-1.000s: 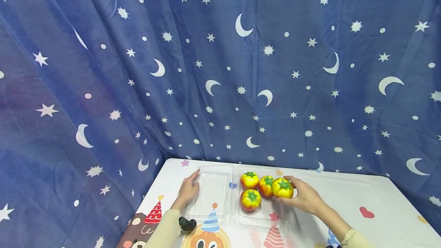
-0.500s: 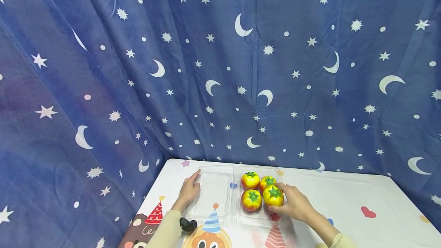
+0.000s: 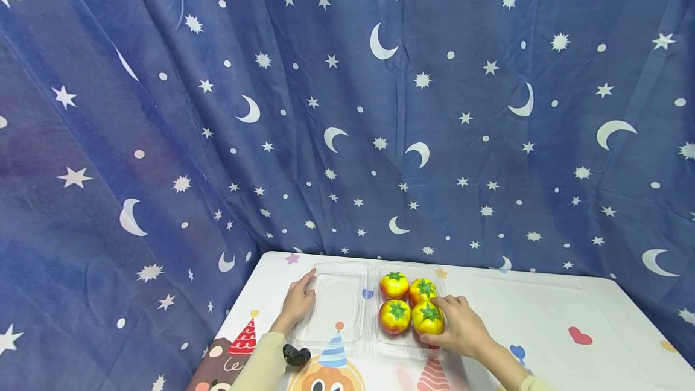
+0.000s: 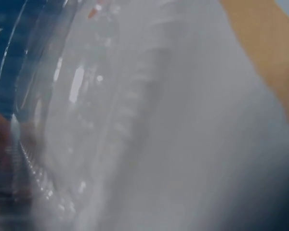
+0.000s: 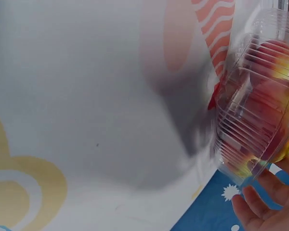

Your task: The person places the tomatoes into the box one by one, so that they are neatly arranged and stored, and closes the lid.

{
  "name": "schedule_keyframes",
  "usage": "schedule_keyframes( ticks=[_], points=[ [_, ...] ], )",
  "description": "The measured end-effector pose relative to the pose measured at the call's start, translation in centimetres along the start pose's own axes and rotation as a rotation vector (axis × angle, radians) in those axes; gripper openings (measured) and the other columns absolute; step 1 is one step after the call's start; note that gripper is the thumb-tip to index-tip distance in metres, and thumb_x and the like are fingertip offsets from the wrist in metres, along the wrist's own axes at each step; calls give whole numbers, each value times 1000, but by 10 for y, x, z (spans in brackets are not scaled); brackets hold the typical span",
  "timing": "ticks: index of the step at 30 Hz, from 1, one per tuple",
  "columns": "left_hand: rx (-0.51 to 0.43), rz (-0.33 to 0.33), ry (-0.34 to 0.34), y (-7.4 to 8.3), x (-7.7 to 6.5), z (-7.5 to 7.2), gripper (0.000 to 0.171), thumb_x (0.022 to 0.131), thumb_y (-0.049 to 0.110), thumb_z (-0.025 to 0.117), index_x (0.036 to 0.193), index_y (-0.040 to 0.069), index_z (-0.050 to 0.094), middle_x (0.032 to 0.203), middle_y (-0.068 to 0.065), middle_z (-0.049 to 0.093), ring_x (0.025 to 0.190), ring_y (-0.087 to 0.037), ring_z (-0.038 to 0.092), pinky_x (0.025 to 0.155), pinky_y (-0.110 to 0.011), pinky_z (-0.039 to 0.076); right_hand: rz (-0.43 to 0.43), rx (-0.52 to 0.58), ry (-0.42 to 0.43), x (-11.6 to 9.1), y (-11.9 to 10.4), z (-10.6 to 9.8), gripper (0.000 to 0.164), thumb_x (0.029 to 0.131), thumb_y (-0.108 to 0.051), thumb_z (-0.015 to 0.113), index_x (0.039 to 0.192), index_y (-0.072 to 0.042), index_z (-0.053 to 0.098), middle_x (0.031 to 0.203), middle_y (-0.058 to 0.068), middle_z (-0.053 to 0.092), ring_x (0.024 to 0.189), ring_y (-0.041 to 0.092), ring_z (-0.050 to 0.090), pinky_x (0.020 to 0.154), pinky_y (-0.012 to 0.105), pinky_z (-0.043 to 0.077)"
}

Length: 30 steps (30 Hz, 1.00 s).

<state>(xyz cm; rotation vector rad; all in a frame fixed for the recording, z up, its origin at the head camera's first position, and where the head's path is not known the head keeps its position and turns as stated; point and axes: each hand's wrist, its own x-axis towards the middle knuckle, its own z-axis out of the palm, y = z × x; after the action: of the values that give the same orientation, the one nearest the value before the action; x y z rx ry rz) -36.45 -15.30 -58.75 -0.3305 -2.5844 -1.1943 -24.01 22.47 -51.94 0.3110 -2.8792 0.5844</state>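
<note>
A clear plastic clamshell box (image 3: pixel 399 347) lies unfolded on the table, its lid half (image 3: pixel 339 306) to the left. Three yellow-red tomatoes with green star-shaped tops, a back left one (image 3: pixel 394 284), a front left one (image 3: pixel 394 317) and a back right one (image 3: pixel 422 290), sit in the right half. My right hand (image 3: pixel 461 326) grips another tomato (image 3: pixel 428 318) at the front right of that half, thumb in front and fingers behind. The right wrist view shows tomatoes through the ribbed box wall (image 5: pixel 253 110). My left hand (image 3: pixel 297 303) rests at the lid's left edge, fingers extended.
The white table (image 3: pixel 521 312) carries a printed cartoon cover with party hats and a bear. A dark blue curtain (image 3: pixel 347 107) with moons and stars hangs behind and to the left. A black wrist device (image 3: pixel 296 355) sits at the left sleeve.
My right hand has moved left and toward me with its tomato, from the box's right side to the front right spot. The left hand has stayed at the lid.
</note>
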Motion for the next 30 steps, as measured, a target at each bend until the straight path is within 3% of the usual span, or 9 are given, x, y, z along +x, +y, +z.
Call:
schedule_keyframes(
  ticks=[15,23,30],
  points=[
    [-3,50,2,3,5,-3,52,85,-5,53,137,-3,53,123,-26,64,116,-51,53,102,-60,38,-17,-107,13,1,-2,6,75,55,-62,86,102,-5,70,97,4,62,104,33,54,82,51,53],
    [-58,73,-19,8,13,-12,55,85,-9,51,139,-6,49,126,-30,60,114,-49,57,99,-58,44,-17,-97,-8,1,-2,3,79,56,-63,85,108,-5,70,104,9,64,107,35,54,81,54,53],
    [-70,112,-26,24,18,-25,54,85,-7,56,139,-8,48,127,-31,58,104,-50,61,92,-58,48,-24,-88,1,1,-2,3,76,62,-65,81,110,-7,70,104,9,64,106,35,55,80,54,53]
  ],
)
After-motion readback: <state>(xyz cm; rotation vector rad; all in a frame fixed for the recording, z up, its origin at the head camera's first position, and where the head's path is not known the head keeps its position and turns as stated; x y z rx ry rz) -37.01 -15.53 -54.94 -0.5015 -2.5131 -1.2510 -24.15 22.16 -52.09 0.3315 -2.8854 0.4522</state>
